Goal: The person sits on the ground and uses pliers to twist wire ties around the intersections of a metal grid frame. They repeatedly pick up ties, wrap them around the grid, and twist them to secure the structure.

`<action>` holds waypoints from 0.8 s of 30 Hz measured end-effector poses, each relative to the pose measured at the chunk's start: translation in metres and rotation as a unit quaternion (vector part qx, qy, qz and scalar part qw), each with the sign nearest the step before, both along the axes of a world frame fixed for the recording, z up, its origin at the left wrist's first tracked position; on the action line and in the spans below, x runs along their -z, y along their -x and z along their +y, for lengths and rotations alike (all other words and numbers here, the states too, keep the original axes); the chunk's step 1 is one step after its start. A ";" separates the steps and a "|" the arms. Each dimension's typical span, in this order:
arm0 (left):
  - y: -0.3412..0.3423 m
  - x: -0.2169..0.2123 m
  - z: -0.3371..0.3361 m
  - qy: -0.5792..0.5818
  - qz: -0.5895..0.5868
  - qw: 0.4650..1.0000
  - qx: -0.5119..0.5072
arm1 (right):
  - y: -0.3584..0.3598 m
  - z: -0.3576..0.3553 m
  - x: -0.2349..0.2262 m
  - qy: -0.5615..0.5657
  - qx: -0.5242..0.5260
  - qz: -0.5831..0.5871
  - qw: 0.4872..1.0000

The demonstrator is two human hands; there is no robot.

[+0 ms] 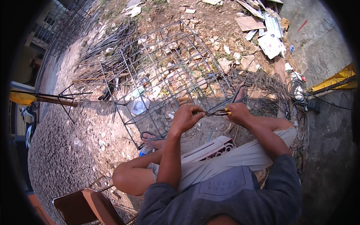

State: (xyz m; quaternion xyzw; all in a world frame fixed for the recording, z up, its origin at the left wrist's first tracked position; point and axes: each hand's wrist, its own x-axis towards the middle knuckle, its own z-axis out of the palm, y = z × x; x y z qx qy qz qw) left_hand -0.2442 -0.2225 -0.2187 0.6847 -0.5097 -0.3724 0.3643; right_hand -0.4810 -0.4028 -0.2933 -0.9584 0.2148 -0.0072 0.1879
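A cage of tied steel bars (150, 83) stands on the ground before me, its near edge at my hands. My right hand (239, 114) is closed round a pair of pliers (220, 111) with yellow handle ends, and their dark jaws point left toward the cage's near bar. Beside the jaws, my left hand (187, 119) has its thumb and fingers pinched together. What sits in that pinch is too small to make out. One sandalled foot (152, 140) is by the cage's left near corner, the other (239, 95) at its right side.
Loose steel rods (108, 52) lie in a heap beyond the cage's left side. Tangled wire (258, 84) and cables (298, 88) are at the right. White boards (270, 44) lie at the far right. A brown chair (84, 204) stands lower left; a pale plastic crate (210, 149) sits between my legs.
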 end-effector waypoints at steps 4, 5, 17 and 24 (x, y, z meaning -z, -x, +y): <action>-0.005 0.008 0.002 0.008 0.027 0.999 -0.016 | 0.002 0.010 -0.018 -0.014 -0.017 -0.019 1.000; -0.006 0.008 0.003 0.013 0.028 0.999 -0.025 | 0.002 0.013 -0.024 -0.016 -0.029 -0.028 0.999; -0.019 -0.006 0.011 0.023 0.097 0.995 -0.015 | -0.003 0.028 -0.017 -0.056 -0.018 -0.077 0.995; -0.024 0.004 0.014 -0.002 0.101 0.995 -0.013 | -0.007 0.011 -0.040 0.048 -0.041 -0.078 0.995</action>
